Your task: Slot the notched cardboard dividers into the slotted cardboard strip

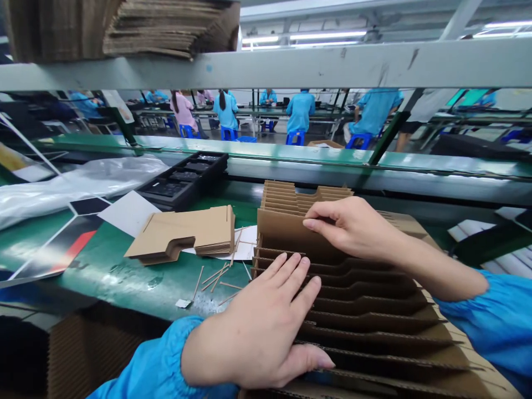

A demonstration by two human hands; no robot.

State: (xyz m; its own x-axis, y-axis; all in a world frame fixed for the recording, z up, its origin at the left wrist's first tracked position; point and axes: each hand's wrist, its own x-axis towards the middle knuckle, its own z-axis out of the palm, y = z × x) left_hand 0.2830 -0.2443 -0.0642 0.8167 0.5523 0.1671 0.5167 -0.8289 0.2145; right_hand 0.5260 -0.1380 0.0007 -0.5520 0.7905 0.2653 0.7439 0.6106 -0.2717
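Note:
A cardboard partition grid [366, 310], with several upright brown dividers in parallel rows, stands on the bench in front of me. My left hand [261, 321] lies over its left side, palm down and fingers outstretched across the divider edges. At the far part of the grid, my right hand [349, 227] has thumb and forefinger closed at the upper edge of a cardboard divider [280, 226]; the pinch itself is partly hidden by the fingers. Left of the grid lies a stack of flat notched cardboard pieces [191, 227].
Thin cardboard strips [214, 277] are scattered on the green bench [137, 288]. Behind are a black compartment tray [187, 177] and plastic sheeting [78, 180]. A grey shelf beam [291, 69] crosses overhead, carrying stacked cardboard [170, 27]. People in blue and pink sit farther off.

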